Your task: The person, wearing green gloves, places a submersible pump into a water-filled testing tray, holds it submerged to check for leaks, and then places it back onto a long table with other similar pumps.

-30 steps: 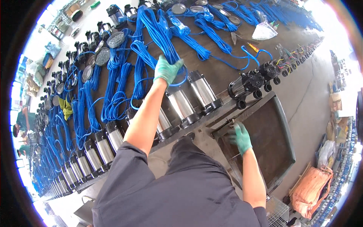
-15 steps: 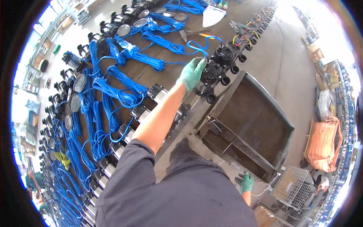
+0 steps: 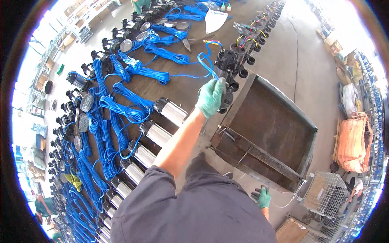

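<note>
My left hand [image 3: 210, 98], in a green glove, is closed over the top of a black pump [image 3: 229, 97] at the table's right edge. The hand hides most of that pump. Just beyond stands another black pump [image 3: 225, 61] with a bolted top. A blue cable [image 3: 207, 63] loops from it, its coloured wire ends on the tabletop. Low on the right, my right hand [image 3: 263, 197], also gloved in green, hangs with fingers apart, holding nothing. Silver and black motors [image 3: 172, 111] lie in a row beside my left forearm.
Coiled blue cables [image 3: 127, 104] cover much of the brown table [image 3: 178, 83]. Pliers [image 3: 243, 27] lie near a row of black pump bodies. To the right are a metal-rimmed bin [image 3: 279, 109], a wire basket [image 3: 324, 194] and an orange sack [image 3: 354, 143].
My left hand has shifted from beside the bolted pump top to over it, fingers now curled. The view has moved slightly, showing more silver motors. My right hand still hangs low.
</note>
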`<state>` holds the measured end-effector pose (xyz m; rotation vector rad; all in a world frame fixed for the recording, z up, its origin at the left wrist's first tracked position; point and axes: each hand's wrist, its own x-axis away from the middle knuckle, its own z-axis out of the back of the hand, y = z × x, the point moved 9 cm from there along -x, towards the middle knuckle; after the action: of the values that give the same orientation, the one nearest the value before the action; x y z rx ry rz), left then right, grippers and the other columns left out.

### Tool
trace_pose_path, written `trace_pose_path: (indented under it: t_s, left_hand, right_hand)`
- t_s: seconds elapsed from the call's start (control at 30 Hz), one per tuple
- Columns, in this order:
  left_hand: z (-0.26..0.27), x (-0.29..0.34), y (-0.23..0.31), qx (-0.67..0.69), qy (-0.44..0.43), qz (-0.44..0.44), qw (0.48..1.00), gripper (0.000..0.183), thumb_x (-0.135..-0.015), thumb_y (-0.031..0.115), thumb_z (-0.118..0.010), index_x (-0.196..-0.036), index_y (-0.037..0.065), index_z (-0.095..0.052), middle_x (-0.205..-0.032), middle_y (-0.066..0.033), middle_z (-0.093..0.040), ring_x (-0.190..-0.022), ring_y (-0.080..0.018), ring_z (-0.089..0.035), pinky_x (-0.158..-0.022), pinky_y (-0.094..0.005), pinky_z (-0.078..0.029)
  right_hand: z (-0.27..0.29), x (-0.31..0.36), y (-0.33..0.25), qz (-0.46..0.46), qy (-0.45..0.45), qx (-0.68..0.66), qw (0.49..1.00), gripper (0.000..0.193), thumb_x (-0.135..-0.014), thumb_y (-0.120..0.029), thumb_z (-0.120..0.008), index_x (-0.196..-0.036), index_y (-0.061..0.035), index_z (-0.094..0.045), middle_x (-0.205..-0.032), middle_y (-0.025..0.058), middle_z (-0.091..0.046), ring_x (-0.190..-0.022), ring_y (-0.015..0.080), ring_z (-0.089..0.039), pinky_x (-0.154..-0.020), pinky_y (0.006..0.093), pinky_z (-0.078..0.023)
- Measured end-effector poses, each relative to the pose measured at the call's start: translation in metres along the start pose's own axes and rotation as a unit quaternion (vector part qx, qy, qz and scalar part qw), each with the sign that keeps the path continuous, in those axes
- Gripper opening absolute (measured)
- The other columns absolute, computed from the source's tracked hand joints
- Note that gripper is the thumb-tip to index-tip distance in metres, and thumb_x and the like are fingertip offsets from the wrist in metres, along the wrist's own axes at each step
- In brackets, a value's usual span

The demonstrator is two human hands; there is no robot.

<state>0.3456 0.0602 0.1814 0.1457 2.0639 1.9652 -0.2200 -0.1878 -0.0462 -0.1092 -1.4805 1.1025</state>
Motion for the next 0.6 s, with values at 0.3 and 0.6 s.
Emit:
trace_pose_path:
  t_s: [0.3,0.6]
  left_hand:
    - [-0.095,0.116,0.13,0.06,-0.18,-0.034,0.981,0.045,-0.11,0.041,-0.048,-0.096,0.001,-0.064,-0.074,-0.0032,-0.059,-0.072,-0.014,-0.054,-0.07,-0.0313,-0.047]
    - [-0.211,0.192,0.087,0.085,-0.243,0.058,0.965,0.04,-0.109,0.039,-0.053,-0.096,0.003,-0.063,-0.077,-0.0006,-0.058,-0.076,-0.0111,-0.052,-0.07,-0.0336,-0.047]
  right_hand:
    - [-0.173,0.065,-0.156,0.149,-0.262,-0.047,0.952,0.051,-0.104,-0.024,-0.058,-0.148,-0.0061,-0.043,-0.121,0.0135,-0.066,-0.103,0.0234,-0.069,-0.079,0.04,-0.061]
    - [-0.06,0.03,-0.124,0.15,-0.169,-0.096,0.969,0.042,-0.089,0.0,-0.047,-0.129,-0.0037,-0.058,-0.093,0.0084,-0.067,-0.06,0.0182,-0.063,-0.045,0.029,-0.049]
